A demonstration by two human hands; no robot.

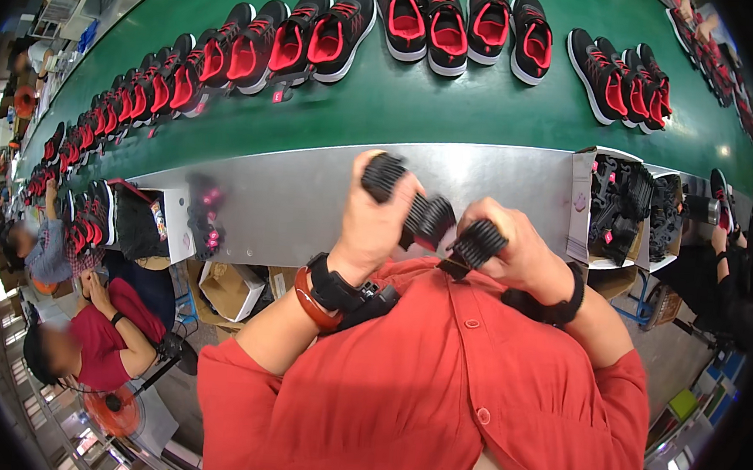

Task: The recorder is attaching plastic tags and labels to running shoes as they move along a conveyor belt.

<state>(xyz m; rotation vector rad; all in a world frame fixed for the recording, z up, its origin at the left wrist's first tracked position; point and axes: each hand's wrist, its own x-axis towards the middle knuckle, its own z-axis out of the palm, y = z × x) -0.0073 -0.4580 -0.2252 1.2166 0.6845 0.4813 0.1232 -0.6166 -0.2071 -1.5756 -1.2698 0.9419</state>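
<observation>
Over the metal ledge, close to my chest, my left hand [365,224] is closed round a stack of thin black plastic pieces [382,176]. More of the same black pieces [430,221] fan out between my two hands, slightly blurred. My right hand [522,250] grips another black stack [481,242], and a flat piece hangs from its lower end. The two stacks are close together; whether they touch is unclear. The pieces resemble the black plastic hangers [616,204] in the open box to the right, but their full shape is hidden by my fingers.
Black and red sneakers [342,36] line the green table [455,109] beyond the metal ledge [292,190]. Loose black hangers with pink tags [207,219] lie at the ledge's left, beside a white box [178,225]. Co-workers sit left [117,330] and right [715,267].
</observation>
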